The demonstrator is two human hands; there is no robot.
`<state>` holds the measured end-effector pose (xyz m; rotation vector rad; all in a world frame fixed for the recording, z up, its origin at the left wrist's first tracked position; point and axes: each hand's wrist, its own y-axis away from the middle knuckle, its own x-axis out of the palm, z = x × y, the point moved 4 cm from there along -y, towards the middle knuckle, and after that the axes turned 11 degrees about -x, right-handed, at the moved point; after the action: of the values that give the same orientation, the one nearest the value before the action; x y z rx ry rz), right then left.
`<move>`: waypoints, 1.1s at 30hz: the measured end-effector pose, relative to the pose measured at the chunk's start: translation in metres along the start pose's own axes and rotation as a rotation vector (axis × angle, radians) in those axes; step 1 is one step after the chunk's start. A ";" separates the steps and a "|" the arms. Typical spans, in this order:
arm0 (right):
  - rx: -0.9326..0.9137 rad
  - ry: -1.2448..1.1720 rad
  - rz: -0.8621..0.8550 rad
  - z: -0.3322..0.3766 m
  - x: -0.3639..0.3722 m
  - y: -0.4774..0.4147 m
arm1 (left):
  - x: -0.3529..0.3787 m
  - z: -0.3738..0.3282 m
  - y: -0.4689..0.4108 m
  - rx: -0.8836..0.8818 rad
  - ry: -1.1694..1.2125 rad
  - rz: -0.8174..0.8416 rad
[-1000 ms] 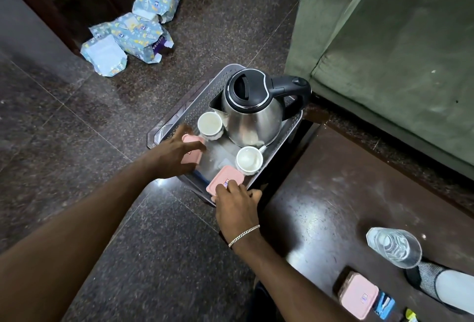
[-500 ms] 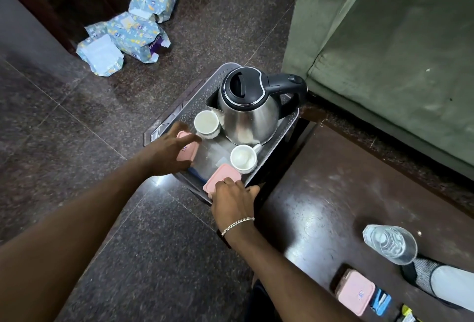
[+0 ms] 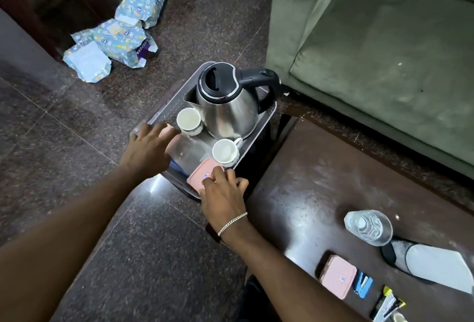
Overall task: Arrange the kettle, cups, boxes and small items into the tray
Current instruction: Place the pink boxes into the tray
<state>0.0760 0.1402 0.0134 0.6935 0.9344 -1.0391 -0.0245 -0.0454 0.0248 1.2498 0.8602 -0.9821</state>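
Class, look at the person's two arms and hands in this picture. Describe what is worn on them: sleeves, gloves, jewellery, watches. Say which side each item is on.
Both forearms are bare as far as the picture shows: no sleeves, no gloves. The right hand has a thin silver chain bracelet around the wrist. The left hand shows no bracelet, watch or ring. No rings can be made out on the right hand either.

Bare tray [image 3: 164, 109] floor lies open between the two cups [image 3: 189, 121] and the pink box [image 3: 202, 173], while the kettle [image 3: 227, 106] fills the far end and the sofa [image 3: 372, 47] crowds its right side.
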 end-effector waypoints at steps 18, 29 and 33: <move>0.156 -0.035 -0.195 -0.161 -0.070 0.198 | 0.027 -0.212 0.131 0.521 0.334 -0.030; 0.487 -0.160 0.052 -0.262 -0.029 0.340 | 0.134 -0.365 0.215 0.655 0.178 0.311; 0.455 -0.141 0.160 -0.274 -0.007 0.355 | 0.158 -0.392 0.226 0.654 0.121 0.326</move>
<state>0.3206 0.5031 -0.0859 1.0388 0.5118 -1.1516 0.2429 0.3344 -0.0927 1.9514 0.4005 -0.9567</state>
